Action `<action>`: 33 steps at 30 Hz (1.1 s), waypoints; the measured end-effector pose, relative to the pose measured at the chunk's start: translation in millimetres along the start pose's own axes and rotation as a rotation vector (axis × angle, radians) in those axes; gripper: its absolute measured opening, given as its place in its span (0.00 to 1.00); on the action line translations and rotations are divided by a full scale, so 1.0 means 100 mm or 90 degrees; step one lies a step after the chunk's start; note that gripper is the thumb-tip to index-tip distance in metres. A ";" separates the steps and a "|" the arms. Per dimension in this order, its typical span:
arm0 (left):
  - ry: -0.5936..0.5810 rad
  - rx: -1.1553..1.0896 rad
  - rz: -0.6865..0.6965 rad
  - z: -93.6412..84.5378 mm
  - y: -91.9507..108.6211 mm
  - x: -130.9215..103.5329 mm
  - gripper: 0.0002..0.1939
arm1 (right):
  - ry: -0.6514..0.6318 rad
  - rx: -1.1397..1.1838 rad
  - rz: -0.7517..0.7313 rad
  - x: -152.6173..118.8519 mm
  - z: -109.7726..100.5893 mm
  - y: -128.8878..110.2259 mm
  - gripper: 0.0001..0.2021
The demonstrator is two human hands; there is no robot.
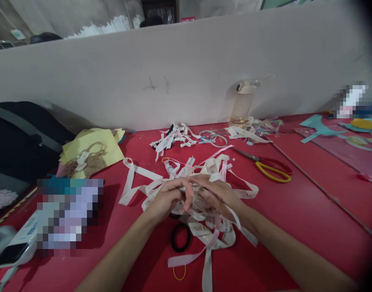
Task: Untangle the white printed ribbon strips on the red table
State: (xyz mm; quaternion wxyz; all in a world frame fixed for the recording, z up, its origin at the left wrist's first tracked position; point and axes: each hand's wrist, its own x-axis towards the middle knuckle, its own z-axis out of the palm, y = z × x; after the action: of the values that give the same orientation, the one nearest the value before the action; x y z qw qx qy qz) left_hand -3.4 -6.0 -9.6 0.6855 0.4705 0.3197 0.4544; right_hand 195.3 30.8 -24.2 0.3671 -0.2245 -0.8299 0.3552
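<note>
My left hand (170, 197) and my right hand (218, 194) meet over a tangled pile of white and pink ribbons (201, 229) on the red table. The fingers of my left hand are curled against the ribbon, with the tips close to those of my right hand. My right hand arches over the pile, its fingers bent around ribbon strands. Exactly what is pinched between the fingertips is hard to make out. Just below my hands lies a black hair band (180, 237), with a yellow rubber band (179, 273) nearer the table's front.
Yellow-handled scissors (274, 172) lie at the right, and a clear bottle (242, 103) stands by the grey partition (186, 77). Behind the pile are black-and-white bows (173, 138). Yellow paper (109, 150) and a dark bag (18, 142) are at the left.
</note>
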 end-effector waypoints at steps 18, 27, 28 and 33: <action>0.163 0.485 0.144 0.00 0.02 0.06 0.15 | -0.005 -0.178 -0.137 -0.03 0.01 0.00 0.21; 0.036 0.357 0.115 0.24 -0.02 0.01 0.09 | -0.159 -0.164 -0.158 -0.05 0.11 -0.05 0.12; 0.060 0.301 0.101 0.23 -0.03 0.01 0.08 | -0.165 -0.137 -0.147 -0.05 0.11 -0.06 0.09; 0.142 -0.059 0.062 0.15 -0.04 0.01 0.06 | -0.079 -0.021 -0.097 -0.07 0.09 -0.06 0.25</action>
State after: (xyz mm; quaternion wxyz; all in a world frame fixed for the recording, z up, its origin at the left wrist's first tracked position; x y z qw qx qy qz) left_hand 11.1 -11.2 -7.9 0.6437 0.4001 0.3491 0.5511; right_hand 192.0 18.3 -27.1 0.3368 -0.1447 -0.8715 0.3256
